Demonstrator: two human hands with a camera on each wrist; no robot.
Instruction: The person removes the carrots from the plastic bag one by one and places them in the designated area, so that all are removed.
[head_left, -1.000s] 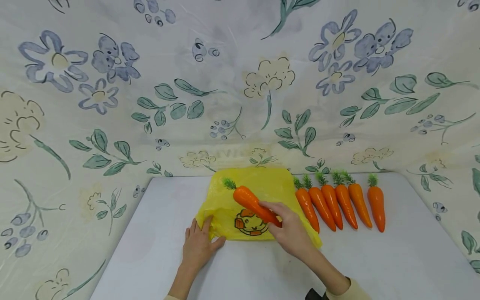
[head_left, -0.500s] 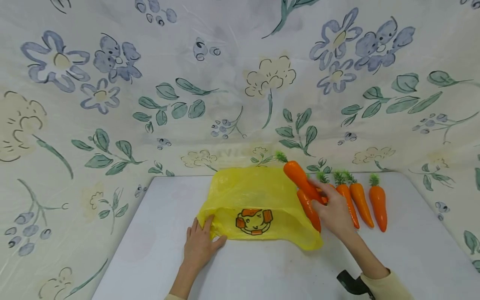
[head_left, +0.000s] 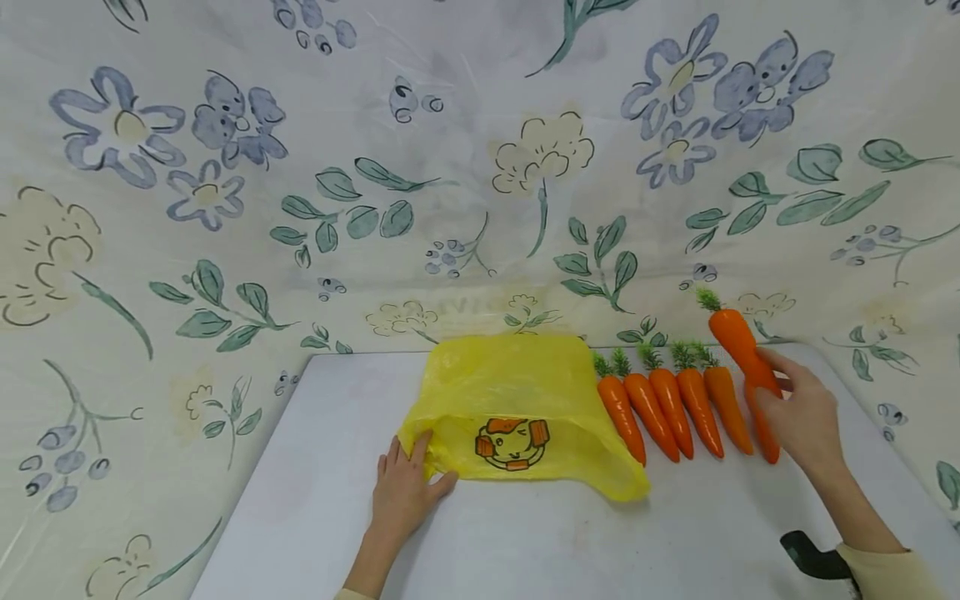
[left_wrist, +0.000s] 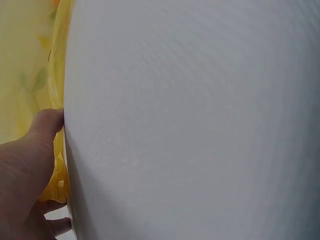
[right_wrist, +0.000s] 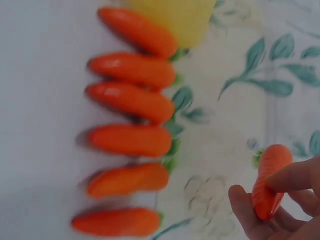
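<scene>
My right hand (head_left: 798, 408) holds a carrot (head_left: 733, 335) by its tapered end, with the green top pointing away, over the right end of a row of carrots (head_left: 701, 414). In the right wrist view, the fingers and thumb pinch this held carrot (right_wrist: 271, 177). My left hand (head_left: 402, 496) rests at the near left corner of a yellow plastic bag (head_left: 510, 375), fingers spread and touching it. The bag lies with its mouth toward me and a cartoon face printed near the opening. In the left wrist view, the thumb (left_wrist: 47, 122) lies against the yellow film.
The row lies right of the bag, tips toward me, the leftmost carrot (head_left: 622, 421) close against the bag's edge. All sits on a white table (head_left: 525, 542). A flower-printed cloth (head_left: 480, 167) rises behind it. A black piece (head_left: 813, 557) sits by the right sleeve.
My right hand has carried the carrot from above the bag rightward across the row to its right end. The right lip of the bag is no longer covered. My left hand stays put.
</scene>
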